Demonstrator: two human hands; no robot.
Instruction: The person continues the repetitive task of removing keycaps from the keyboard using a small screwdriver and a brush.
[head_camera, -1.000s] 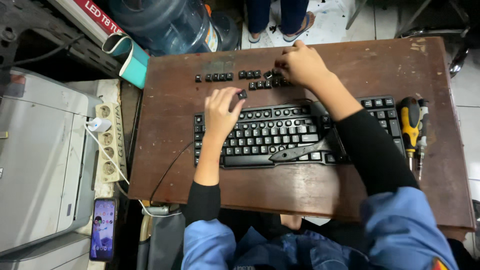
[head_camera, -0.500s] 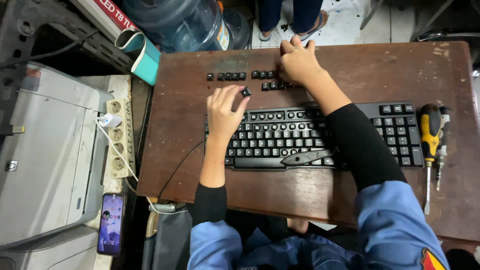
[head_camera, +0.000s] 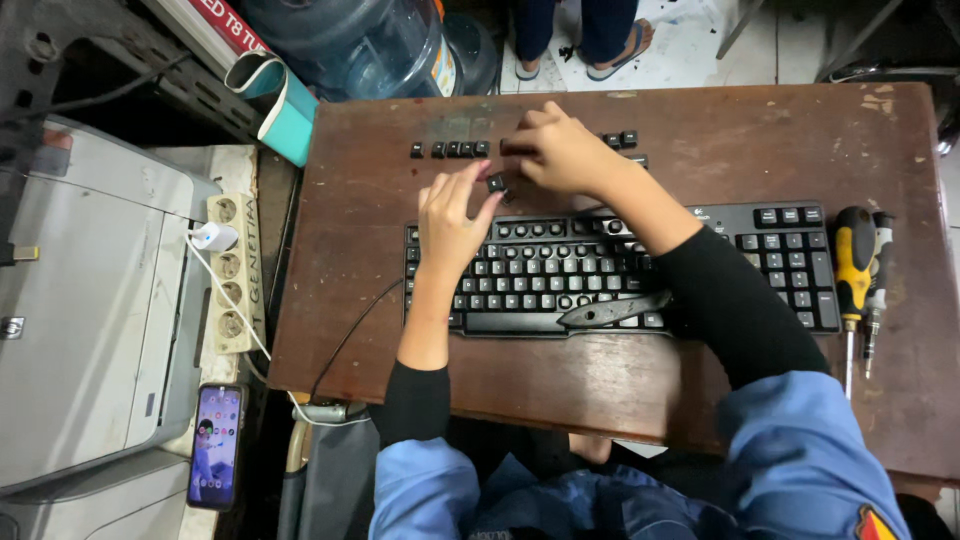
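A worn brown wooden table (head_camera: 700, 130) carries a black keyboard (head_camera: 620, 268) across its middle, a row of loose black keycaps (head_camera: 450, 150) near the far edge, and two screwdrivers (head_camera: 860, 270) by its right edge.

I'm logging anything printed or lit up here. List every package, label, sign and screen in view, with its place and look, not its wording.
Phone screen: lit, upright rectangle, lower left beside the grey printer, colourful picture.
Red box: top left edge, long, red with white lettering.
Bottle label: on the big blue water bottle beyond the table, small pale patch with orange.
Power strip: cream, left of the table, dark lettering along its edge.
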